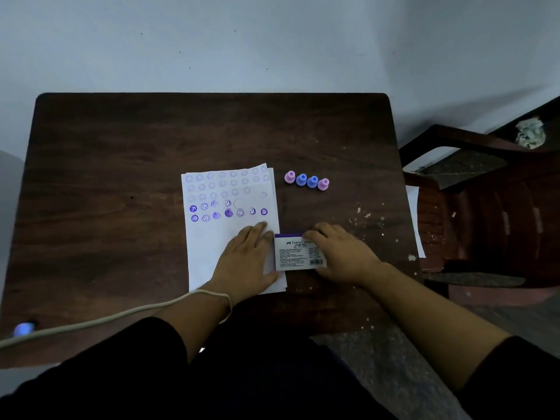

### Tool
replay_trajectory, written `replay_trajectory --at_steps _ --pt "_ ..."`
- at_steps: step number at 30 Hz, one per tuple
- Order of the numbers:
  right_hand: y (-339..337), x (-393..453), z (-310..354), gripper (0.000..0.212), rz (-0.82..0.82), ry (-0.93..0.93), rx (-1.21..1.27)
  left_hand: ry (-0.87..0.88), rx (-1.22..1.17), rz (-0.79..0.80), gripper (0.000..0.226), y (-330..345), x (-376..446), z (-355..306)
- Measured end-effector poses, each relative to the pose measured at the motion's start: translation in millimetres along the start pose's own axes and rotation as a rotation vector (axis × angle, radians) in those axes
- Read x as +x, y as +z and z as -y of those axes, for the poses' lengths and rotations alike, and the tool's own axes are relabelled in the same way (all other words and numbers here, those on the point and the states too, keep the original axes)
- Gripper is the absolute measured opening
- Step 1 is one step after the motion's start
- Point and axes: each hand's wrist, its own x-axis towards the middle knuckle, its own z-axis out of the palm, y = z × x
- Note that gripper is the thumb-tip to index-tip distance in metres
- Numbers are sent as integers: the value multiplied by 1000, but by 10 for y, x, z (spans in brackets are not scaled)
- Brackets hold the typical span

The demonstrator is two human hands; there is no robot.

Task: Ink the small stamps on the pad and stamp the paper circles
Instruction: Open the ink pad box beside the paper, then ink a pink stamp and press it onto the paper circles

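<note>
A white paper sheet (209, 247) with rows of printed circles lies on the dark wooden table (121, 165); the two lowest rows carry purple stamped faces. Several small stamps stand in a row to its right: pink (289, 177), blue (301, 179), blue (312, 181), pink (323, 184). The stamp pad box (298, 253), lid down with a white label, sits at the paper's lower right corner. My left hand (245, 259) rests flat on the paper, touching the box's left edge. My right hand (342, 253) lies on the box's right side, fingers over its top corner.
A dark red plastic chair (485, 213) stands right of the table. A white cable (121, 316) runs from the left table edge across my left wrist. White specks dot the table near the right edge. A grey wall is behind.
</note>
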Motion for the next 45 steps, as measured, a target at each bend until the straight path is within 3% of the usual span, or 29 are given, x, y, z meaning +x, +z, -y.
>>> replay_trajectory --at_steps 6,14,20,28,40,45 --pt "-261 9 -110 61 103 20 169 20 -5 0 83 50 11 49" --pt "-538 162 -250 20 -42 190 692 43 80 20 69 14 29 7" --pt "-430 448 -338 11 -160 388 634 91 134 5 62 53 47 -29" --pt "-287 575 -344 18 -294 537 477 70 177 52 60 62 68 -102" --pt "-309 582 -301 17 -272 567 467 63 196 45 60 24 74 -161" --pt "-497 601 -398 24 -399 533 427 60 178 44 59 27 70 -165"
